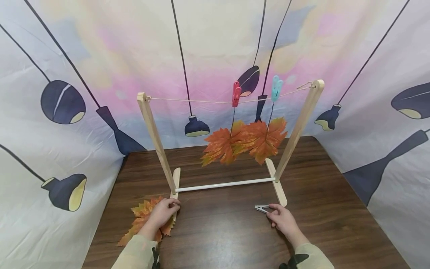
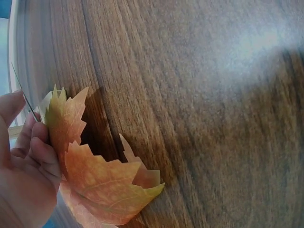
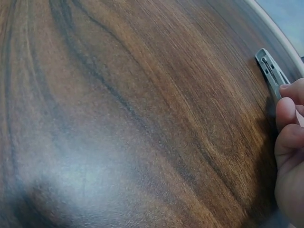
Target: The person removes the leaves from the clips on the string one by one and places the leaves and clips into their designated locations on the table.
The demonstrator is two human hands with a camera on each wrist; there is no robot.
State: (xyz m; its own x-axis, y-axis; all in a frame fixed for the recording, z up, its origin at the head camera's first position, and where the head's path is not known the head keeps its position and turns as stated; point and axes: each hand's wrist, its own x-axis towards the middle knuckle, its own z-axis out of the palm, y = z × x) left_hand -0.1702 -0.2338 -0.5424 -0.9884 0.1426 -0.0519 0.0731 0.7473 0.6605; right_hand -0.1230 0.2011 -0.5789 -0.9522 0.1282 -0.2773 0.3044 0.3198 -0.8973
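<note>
At the front left, my left hand (image 1: 162,212) pinches the thin stem of an orange-yellow artificial maple leaf (image 1: 142,210). The left wrist view shows that stem (image 2: 26,92) between thumb and fingers, with the leaf's lobes (image 2: 102,183) curling beside the palm, low over the table. My right hand (image 1: 282,219) grips a grey clothespin (image 1: 261,208) by its handle end, its nose pointing left. In the right wrist view the clothespin (image 3: 269,67) sticks out past the fingertips, and the hand is partly cut off at the frame's edge.
A wooden stand (image 1: 158,149) with a white crossbar (image 1: 225,185) carries a string (image 1: 191,100). A red clothespin (image 1: 236,94) and a light-blue clothespin (image 1: 276,88) hang orange maple leaves (image 1: 263,142) from it. Patterned cloth (image 1: 215,48) surrounds the brown table (image 1: 221,231).
</note>
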